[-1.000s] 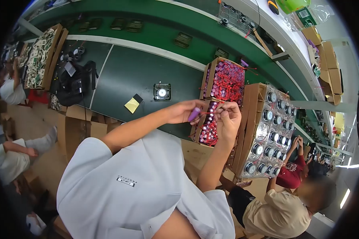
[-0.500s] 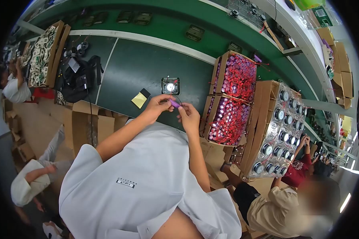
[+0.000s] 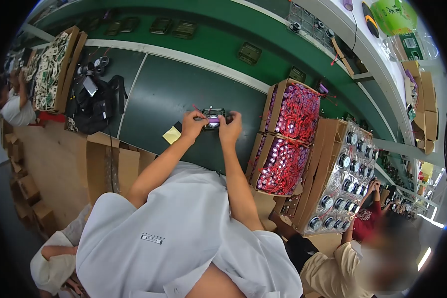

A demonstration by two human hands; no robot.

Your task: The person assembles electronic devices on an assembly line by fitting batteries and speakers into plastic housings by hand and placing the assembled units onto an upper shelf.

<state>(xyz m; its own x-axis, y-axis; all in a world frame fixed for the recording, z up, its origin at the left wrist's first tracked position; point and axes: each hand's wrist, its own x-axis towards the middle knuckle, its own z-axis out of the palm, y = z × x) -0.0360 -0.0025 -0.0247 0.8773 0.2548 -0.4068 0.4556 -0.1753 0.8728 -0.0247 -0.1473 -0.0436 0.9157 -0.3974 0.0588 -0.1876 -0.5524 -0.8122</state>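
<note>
A purple cylindrical cell [image 3: 213, 120] lies across the small dark housing [image 3: 220, 112] with the round speaker, which my fingers partly cover. My left hand [image 3: 192, 125] pinches the cell's left end, where a red wire sticks up. At its right end, my right hand [image 3: 229, 128] holds it between thumb and fingers. Just left of my left hand, a yellow pad [image 3: 172, 135] with a black part lies on the dark bench [image 3: 159, 89].
Two cartons of purple cells with red wires [image 3: 283, 166] stand at the right, beside trays of speakers [image 3: 343, 171]. A black bag [image 3: 92, 107] and a box of circuit boards [image 3: 52, 74] are at the left. People sit on both sides. Housings [image 3: 249, 53] rest on the green strip.
Both hands have moved away from the cell cartons to the housing, bringing the purple cell over it. The cell has turned nearly level in the view.
</note>
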